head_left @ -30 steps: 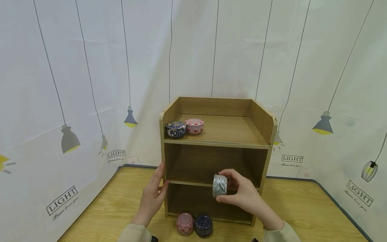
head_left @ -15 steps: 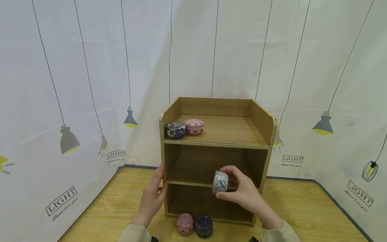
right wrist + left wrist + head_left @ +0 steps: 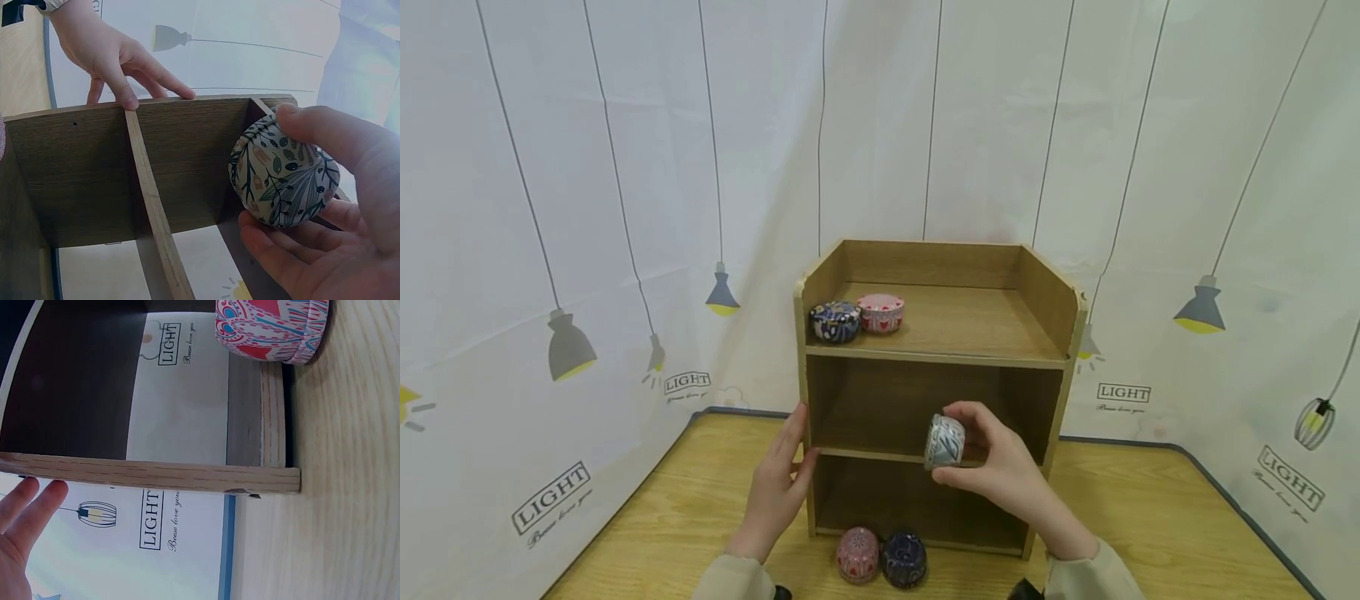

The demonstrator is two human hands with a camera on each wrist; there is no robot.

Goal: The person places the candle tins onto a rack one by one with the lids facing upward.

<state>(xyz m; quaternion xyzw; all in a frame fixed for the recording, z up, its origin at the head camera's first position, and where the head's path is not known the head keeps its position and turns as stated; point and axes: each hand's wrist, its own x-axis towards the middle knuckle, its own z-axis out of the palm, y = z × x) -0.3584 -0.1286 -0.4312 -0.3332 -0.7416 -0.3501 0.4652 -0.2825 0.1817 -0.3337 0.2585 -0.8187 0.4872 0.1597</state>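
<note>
My right hand (image 3: 1000, 462) grips a small round tin (image 3: 945, 442) between thumb and fingers, in front of the middle shelf's front edge. In the right wrist view the tin (image 3: 284, 172) shows a white face with green leaves and sprigs, tilted on its side. My left hand (image 3: 778, 483) rests with extended fingers on the left side panel of the wooden shelf unit (image 3: 936, 360), its thumb at the middle board's front edge. A pink tin (image 3: 858, 554) and a dark blue tin (image 3: 905, 559) stand side by side on the table before the unit.
On the top shelf, at its left, sit a blue floral tin (image 3: 836, 322) and a pink tin with red hearts (image 3: 882, 313). Raised panels border that shelf at the back and sides. White sheets printed with lamps (image 3: 722, 292) enclose the wooden table (image 3: 688, 487).
My right hand has lifted the leaf-patterned tin slightly, and the tin has tipped a little. The left hand stays at the side panel.
</note>
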